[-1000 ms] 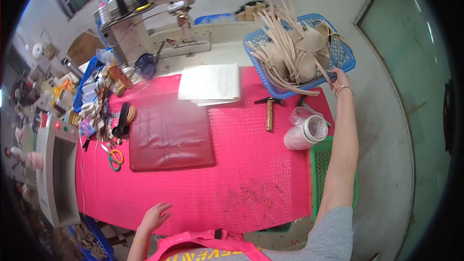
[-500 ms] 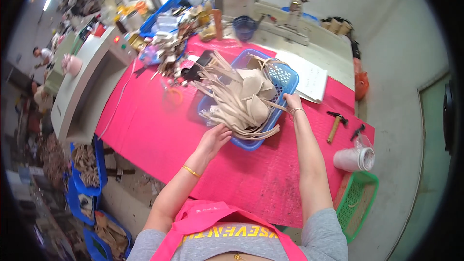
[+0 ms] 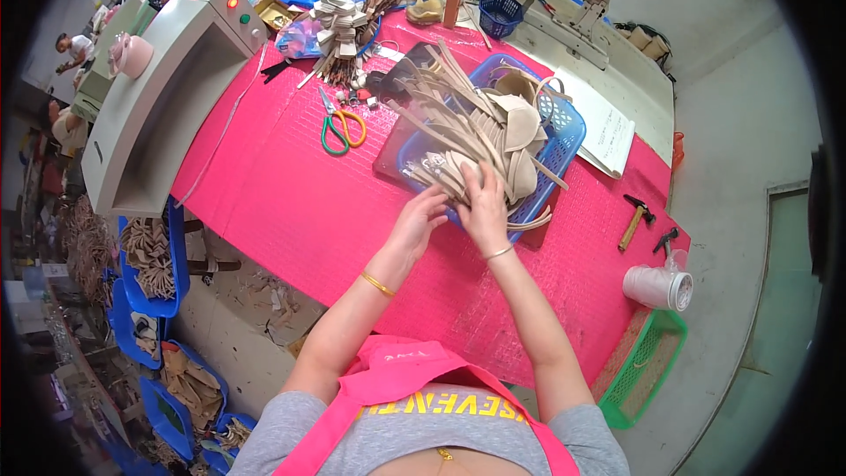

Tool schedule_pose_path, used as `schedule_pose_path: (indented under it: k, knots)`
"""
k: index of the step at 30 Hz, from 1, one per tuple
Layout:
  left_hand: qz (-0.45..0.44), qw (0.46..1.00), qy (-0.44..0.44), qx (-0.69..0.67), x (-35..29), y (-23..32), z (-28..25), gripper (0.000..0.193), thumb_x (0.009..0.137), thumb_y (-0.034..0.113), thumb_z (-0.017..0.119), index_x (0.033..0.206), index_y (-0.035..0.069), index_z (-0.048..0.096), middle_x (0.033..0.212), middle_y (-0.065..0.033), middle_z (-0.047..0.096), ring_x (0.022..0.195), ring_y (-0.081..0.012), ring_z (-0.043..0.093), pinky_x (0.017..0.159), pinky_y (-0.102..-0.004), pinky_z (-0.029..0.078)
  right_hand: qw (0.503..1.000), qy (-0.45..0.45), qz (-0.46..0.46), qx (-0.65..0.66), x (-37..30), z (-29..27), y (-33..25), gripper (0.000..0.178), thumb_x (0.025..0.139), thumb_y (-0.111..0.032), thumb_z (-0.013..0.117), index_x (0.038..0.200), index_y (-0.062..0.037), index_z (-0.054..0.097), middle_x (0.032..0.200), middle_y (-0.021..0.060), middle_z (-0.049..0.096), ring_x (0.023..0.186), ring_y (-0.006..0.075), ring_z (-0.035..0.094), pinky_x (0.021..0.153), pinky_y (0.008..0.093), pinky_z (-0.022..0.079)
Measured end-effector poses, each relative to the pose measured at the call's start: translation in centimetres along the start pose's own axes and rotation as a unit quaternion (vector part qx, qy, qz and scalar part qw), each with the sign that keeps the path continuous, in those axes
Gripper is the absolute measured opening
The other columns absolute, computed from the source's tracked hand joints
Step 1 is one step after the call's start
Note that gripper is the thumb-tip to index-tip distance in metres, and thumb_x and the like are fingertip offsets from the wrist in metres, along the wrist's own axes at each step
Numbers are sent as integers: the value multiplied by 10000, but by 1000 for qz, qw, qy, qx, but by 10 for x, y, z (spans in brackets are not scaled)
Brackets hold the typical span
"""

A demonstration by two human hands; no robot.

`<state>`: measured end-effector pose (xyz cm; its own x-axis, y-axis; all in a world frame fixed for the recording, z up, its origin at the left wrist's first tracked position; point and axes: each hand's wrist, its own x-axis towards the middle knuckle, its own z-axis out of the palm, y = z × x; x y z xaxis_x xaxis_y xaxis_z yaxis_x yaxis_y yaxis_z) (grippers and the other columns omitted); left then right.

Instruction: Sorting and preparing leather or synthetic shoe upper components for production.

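A blue perforated plastic basket [image 3: 564,143] stands tilted on the pink-covered table. It is heaped with long beige straps [image 3: 451,122] and wider beige cut pieces [image 3: 520,123]; some straps hang over its rim. My right hand [image 3: 485,213] lies on the strap ends at the near side of the basket, fingers stretched out over them. Beside it, my left hand [image 3: 421,225] is at the basket's near left corner, fingers loosely bent and apart, touching or almost touching the straps. Nothing visible is gripped in either hand.
Scissors [image 3: 342,130] with green and orange handles lie left of the basket. To the right are an open notebook [image 3: 599,123], a hammer [image 3: 633,225] and a white thread spool [image 3: 656,288]. A grey machine [image 3: 167,79] borders the left; a green basket [image 3: 648,370] stands lower right.
My right hand has left the basket's right rim and come onto the straps near my left hand. The basket appears farther right and higher in view, as the whole view has shifted.
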<state>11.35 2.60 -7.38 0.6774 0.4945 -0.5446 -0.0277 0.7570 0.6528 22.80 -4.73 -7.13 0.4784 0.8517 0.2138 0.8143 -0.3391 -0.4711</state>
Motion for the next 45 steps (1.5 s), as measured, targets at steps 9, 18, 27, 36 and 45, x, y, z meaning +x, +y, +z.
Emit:
schedule_pose_path:
  k: [9,18,27,36,45]
  knots:
    - [-8,991,-14,-136,4,3,-13,509,847,180,430,1295,13,254,1247,-137,374,1133,-216,365,968,-332,279,999,-36,-4,36,32,-5,28,544,605,-155,648,1130,-113,511,1056,96,551,932,284,517,847,347,404]
    - [-101,990,-95,-29,28,33,-28,327,889,308,355,1109,78,429,1082,-107,507,798,-211,567,572,-252,416,999,-42,-9,-33,16,9,-5,831,558,-111,687,1290,-228,311,1292,184,275,1035,404,365,885,413,361]
    - [34,999,17,34,5,25,-30,309,882,229,378,1081,0,438,994,-161,559,748,-197,580,579,-274,451,997,-7,-14,-72,24,12,4,773,548,-137,685,1247,-230,368,1196,132,402,945,341,449,811,401,417]
    - [-170,965,-116,-165,10,23,-3,271,913,279,266,1052,54,326,944,-276,553,399,-147,442,339,-201,368,998,-40,-5,-55,30,4,3,738,535,-140,633,1233,-185,399,1142,124,461,973,323,468,855,366,402]
    - [367,822,89,427,13,0,-12,166,714,28,501,798,47,643,737,-84,552,658,-180,534,580,-308,434,998,-4,-30,-56,28,8,10,750,533,-130,670,1227,-215,400,1103,119,460,901,324,473,791,374,430]
